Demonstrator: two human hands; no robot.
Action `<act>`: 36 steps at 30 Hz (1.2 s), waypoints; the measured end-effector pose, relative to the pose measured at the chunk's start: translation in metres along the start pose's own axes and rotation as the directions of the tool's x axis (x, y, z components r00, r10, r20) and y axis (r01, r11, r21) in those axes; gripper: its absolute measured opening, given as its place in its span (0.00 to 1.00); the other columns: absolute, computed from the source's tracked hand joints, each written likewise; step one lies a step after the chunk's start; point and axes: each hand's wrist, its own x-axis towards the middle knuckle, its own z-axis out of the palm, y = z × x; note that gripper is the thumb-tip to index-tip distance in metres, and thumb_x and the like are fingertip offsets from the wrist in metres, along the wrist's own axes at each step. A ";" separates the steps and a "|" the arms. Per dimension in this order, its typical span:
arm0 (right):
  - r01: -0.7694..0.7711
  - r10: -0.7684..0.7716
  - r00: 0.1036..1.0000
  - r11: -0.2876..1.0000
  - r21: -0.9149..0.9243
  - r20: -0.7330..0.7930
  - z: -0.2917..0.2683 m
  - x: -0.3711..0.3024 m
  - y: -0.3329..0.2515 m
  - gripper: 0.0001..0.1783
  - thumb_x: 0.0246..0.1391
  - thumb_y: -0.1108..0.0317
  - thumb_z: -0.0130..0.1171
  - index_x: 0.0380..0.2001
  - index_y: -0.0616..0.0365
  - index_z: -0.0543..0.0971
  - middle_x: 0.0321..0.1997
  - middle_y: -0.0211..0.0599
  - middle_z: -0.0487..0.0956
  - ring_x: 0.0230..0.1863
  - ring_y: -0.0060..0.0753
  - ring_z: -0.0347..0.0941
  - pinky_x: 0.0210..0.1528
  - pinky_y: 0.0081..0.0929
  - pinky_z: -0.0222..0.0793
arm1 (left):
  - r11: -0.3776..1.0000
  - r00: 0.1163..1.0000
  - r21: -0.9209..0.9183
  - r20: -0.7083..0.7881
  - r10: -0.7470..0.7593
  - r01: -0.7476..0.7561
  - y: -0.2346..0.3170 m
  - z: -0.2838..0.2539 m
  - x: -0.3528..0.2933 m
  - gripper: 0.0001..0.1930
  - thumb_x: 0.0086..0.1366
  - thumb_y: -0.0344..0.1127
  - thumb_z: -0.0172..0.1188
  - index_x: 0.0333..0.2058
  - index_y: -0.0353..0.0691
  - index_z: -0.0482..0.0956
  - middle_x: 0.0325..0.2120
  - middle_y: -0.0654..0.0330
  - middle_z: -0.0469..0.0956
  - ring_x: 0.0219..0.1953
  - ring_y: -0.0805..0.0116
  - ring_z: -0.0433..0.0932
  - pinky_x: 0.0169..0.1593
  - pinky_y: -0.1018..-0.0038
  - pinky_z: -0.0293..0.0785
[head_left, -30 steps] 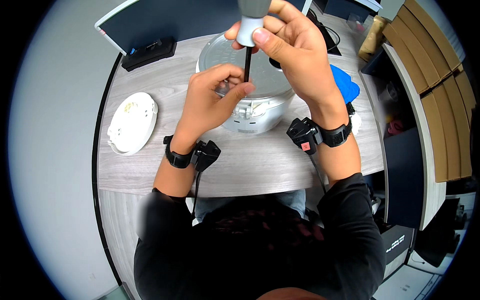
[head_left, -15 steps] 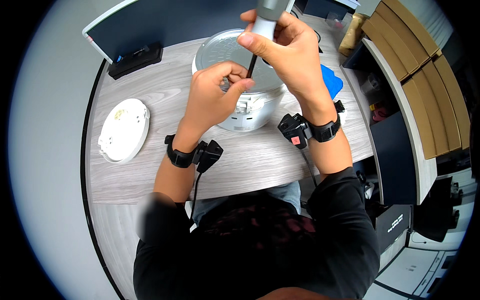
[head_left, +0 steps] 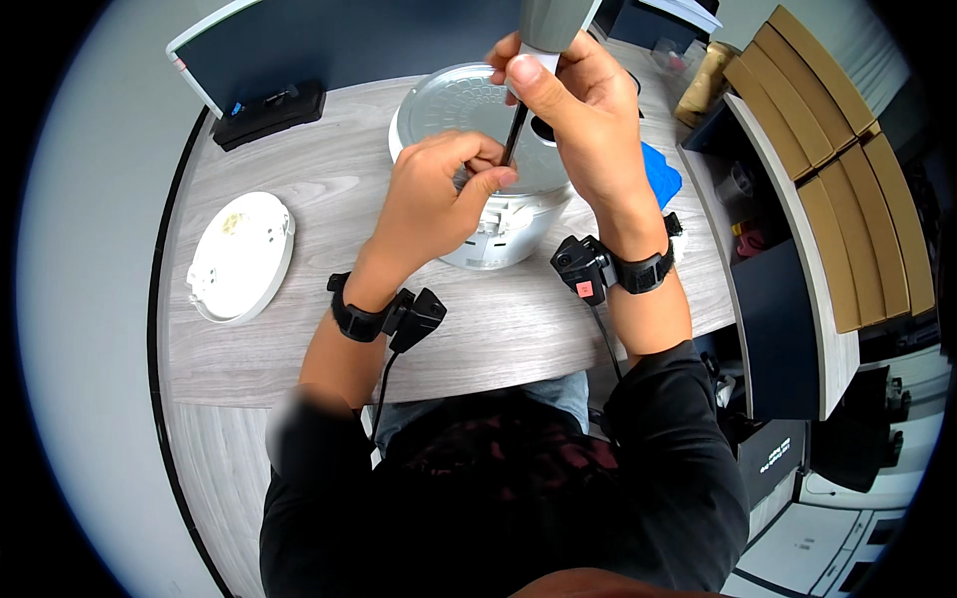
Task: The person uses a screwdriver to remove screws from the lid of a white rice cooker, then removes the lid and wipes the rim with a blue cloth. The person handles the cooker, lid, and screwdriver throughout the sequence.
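Observation:
A white rice cooker [head_left: 498, 246] stands on the desk in front of me, a round grey metal plate [head_left: 449, 105] showing on its top. My right hand [head_left: 596, 130] is closed around a screwdriver [head_left: 555, 28] with a grey and white handle and a dark shaft. The shaft slants down toward the near edge of the cooker's top. Near its lower end, the thumb and fingers of my left hand [head_left: 429, 194] pinch together around the shaft. The screwdriver's tip is hidden behind the left fingers, so I cannot tell what it touches.
A white oval cover [head_left: 244, 259] lies on the desk at the left. Behind it is a black case [head_left: 269, 117] below a monitor [head_left: 349, 55]. A blue item [head_left: 660, 174] sits right of the cooker. Shelving [head_left: 788, 299] and brown cardboard boxes [head_left: 847, 229] stand at the right.
The screwdriver's handle and my right hand have shifted slightly right, and the shaft leans a little differently. My left fingers keep their pinch by the shaft. The whole view has shifted a little.

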 end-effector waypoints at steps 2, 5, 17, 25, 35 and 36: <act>0.007 -0.009 1.000 0.993 -0.118 -0.017 0.001 0.001 -0.006 0.17 0.60 0.67 0.65 0.49 0.67 0.78 0.41 0.39 0.82 0.41 0.21 0.78 0.43 0.20 0.76 | 1.000 1.000 0.016 -0.009 -0.021 0.021 0.001 0.000 -0.001 0.05 0.59 0.29 0.66 0.30 0.33 0.81 0.26 0.56 0.82 0.27 0.67 0.79 0.33 0.72 0.74; 0.052 -0.052 0.999 0.999 0.005 0.011 -0.004 0.004 0.007 0.21 0.60 0.68 0.64 0.54 0.67 0.76 0.40 0.39 0.82 0.42 0.21 0.78 0.46 0.22 0.77 | 0.999 0.999 0.030 0.016 -0.030 0.030 0.003 -0.002 0.000 0.05 0.60 0.29 0.65 0.32 0.33 0.81 0.26 0.56 0.82 0.27 0.68 0.80 0.33 0.73 0.74; -0.027 0.031 0.999 0.995 0.095 -0.042 0.003 0.002 0.008 0.22 0.57 0.68 0.69 0.50 0.66 0.74 0.39 0.42 0.84 0.39 0.20 0.79 0.42 0.18 0.77 | 1.000 1.000 0.020 -0.014 0.000 0.000 0.000 -0.002 0.001 0.05 0.60 0.29 0.67 0.33 0.34 0.84 0.24 0.57 0.82 0.25 0.70 0.80 0.31 0.76 0.74; 0.077 -0.075 0.997 0.995 0.063 -0.026 -0.008 0.006 0.011 0.22 0.56 0.69 0.69 0.51 0.66 0.77 0.39 0.40 0.84 0.39 0.19 0.79 0.42 0.17 0.76 | 1.000 0.999 0.022 0.037 -0.021 0.021 0.003 -0.005 0.002 0.07 0.60 0.31 0.68 0.34 0.34 0.83 0.26 0.59 0.82 0.28 0.73 0.79 0.33 0.76 0.73; -0.026 0.021 1.000 0.956 0.291 0.020 -0.009 -0.001 0.006 0.19 0.61 0.77 0.61 0.53 0.65 0.69 0.46 0.41 0.83 0.50 0.25 0.79 0.53 0.23 0.75 | 0.992 0.966 0.082 0.247 0.074 -0.097 0.006 -0.024 0.004 0.07 0.59 0.24 0.63 0.37 0.34 0.80 0.35 0.57 0.78 0.36 0.62 0.79 0.43 0.69 0.75; -0.039 0.035 0.999 0.964 0.264 0.021 -0.008 0.000 0.005 0.19 0.61 0.77 0.62 0.53 0.65 0.69 0.46 0.40 0.83 0.50 0.25 0.79 0.52 0.23 0.75 | 0.992 0.965 0.088 0.253 0.071 -0.096 0.007 -0.025 0.004 0.07 0.58 0.22 0.63 0.37 0.34 0.80 0.36 0.57 0.78 0.37 0.60 0.79 0.43 0.68 0.76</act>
